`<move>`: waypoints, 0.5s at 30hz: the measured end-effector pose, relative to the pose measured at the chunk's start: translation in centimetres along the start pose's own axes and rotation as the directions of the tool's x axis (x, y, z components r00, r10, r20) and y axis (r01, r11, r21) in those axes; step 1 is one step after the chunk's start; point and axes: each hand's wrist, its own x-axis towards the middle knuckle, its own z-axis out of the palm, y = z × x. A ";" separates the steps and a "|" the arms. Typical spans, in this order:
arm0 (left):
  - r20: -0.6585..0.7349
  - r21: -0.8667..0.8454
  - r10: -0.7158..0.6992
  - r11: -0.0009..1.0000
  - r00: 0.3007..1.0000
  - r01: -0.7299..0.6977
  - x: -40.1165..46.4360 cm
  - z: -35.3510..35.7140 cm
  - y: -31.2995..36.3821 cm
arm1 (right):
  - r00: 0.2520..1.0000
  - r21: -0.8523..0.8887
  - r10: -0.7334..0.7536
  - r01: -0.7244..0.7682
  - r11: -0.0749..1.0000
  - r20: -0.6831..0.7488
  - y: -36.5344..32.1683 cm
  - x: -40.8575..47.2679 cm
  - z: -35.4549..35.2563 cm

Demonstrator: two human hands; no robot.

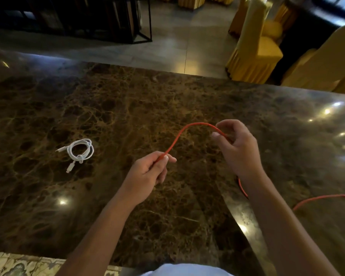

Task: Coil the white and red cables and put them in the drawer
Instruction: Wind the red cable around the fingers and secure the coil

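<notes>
2 hands pinched the red cable [179,136] above the marble counter [108,108]: left hand [147,174] closed on its end, right hand [237,148] closed further along, slack trailing near-right. Thin, light and floppy by the look; best gripped near the plug. White cable [81,151] lay coiled far-left, drawer unseen.

The thin red cable [184,130] vanishes inside the left hand [147,174], hiding its end, passes behind the right hand [238,148] and wrist, then runs off the frame's edge right of that forearm.
</notes>
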 end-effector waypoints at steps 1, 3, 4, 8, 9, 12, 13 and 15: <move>0.001 0.014 -0.014 1.000 1.000 0.014 0.1 0.4 0.0 | 0.999 -0.055 -0.017 0.015 0.998 -0.034 0.2 -0.2 -0.4; 0.024 0.037 -0.034 0.999 0.999 0.033 0.2 1.4 0.2 | 0.994 -0.114 -0.023 0.010 0.993 -0.110 0.9 -0.6 -1.7; 0.046 0.035 -0.042 0.999 0.998 0.041 0.2 1.9 0.5 | 0.990 -0.127 -0.002 -0.017 0.992 -0.143 1.5 -0.8 -2.6; 0.134 0.032 -0.046 0.999 0.990 0.042 0.6 4.2 1.4 | 0.958 -0.222 0.156 -0.211 0.952 -0.242 5.6 -2.1 -7.0; 0.148 0.027 -0.048 0.999 0.988 0.044 0.7 4.9 1.6 | 0.943 -0.259 0.208 -0.276 0.926 -0.261 6.9 -2.5 -8.2; 0.169 0.023 -0.042 0.999 0.985 0.038 0.8 7.3 2.3 | 0.890 -0.406 0.378 -0.453 0.794 -0.255 10.4 -4.0 -12.3; 0.173 0.013 -0.038 0.999 0.984 0.036 0.8 8.2 2.4 | 0.874 -0.465 0.432 -0.485 0.740 -0.225 11.4 -4.6 -13.7; 0.180 -0.001 -0.026 1.000 0.983 0.027 0.8 10.1 2.5 | 0.842 -0.562 0.516 -0.506 0.654 -0.157 12.9 -5.7 -16.1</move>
